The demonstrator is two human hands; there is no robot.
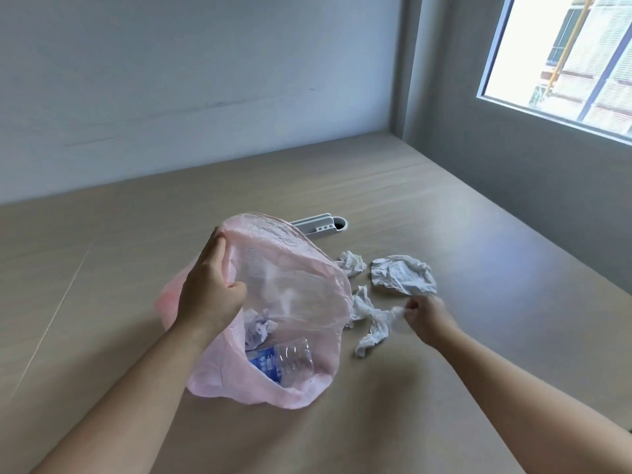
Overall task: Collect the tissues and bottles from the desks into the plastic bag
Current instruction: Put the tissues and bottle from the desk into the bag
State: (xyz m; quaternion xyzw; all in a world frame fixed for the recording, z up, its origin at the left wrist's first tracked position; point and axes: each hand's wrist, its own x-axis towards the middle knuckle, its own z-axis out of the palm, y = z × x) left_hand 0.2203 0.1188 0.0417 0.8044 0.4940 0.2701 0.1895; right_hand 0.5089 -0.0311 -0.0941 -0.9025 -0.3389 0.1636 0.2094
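A pink translucent plastic bag [301, 278] sits open on the desk [444, 213]. My left hand [210, 290] grips its near-left rim and holds the mouth up. Inside lie a clear bottle with a blue label [284, 362] and a crumpled tissue [258, 328]. To the right of the bag, my right hand [425, 318] pinches the end of a long twisted white tissue [371, 323] that trails on the desk. Two more crumpled tissues lie beyond it: a large one [402, 273] and a smaller one [352, 263] against the bag's edge.
A white cable-port fitting with a round hole [323, 227] is set into the desk just behind the bag. A pale wall runs along the desk's far edge. A grey wall with a window [564, 56] borders the right side.
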